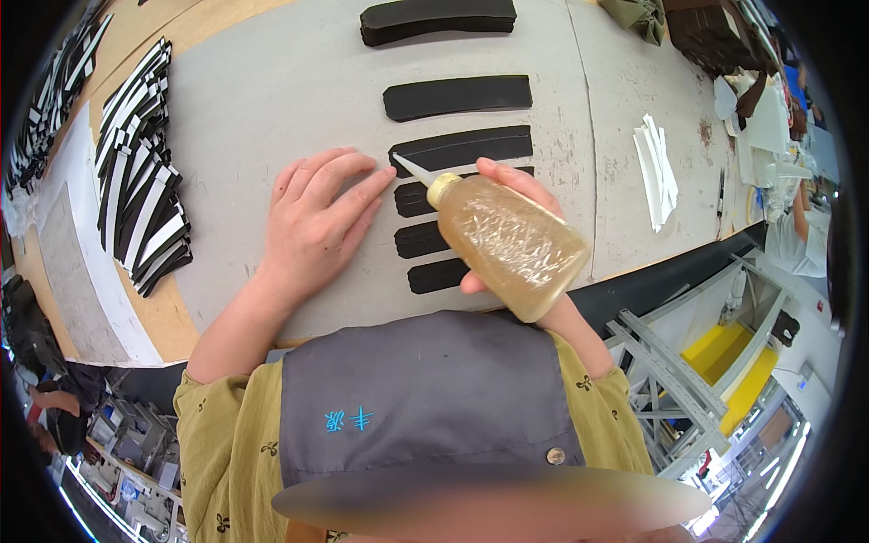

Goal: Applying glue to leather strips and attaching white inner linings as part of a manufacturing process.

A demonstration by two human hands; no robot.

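My right hand [519, 184] grips a squeeze bottle [512, 241] of amber liquid, probably glue, tilted with its pale nozzle [415, 170] pointing up-left. The nozzle tip is over the left end of a black fabric strip [468, 146], which has a line along its length. Flat on the table, my left hand [319, 210] has its fingertips at that same end and holds nothing. Nearer to me lie several more black strips [421, 241], partly hidden by the bottle. Beyond are another black strip [458, 98] and a thick black stack [438, 20].
A fanned pile of black-and-white strips [142, 183] lies to the left on the grey-topped table [271, 88]. To the right are white strips [656, 173], a pen-like tool [720, 193] and a dark brown stack [713, 34]. A metal frame [679, 380] stands beyond the front edge.
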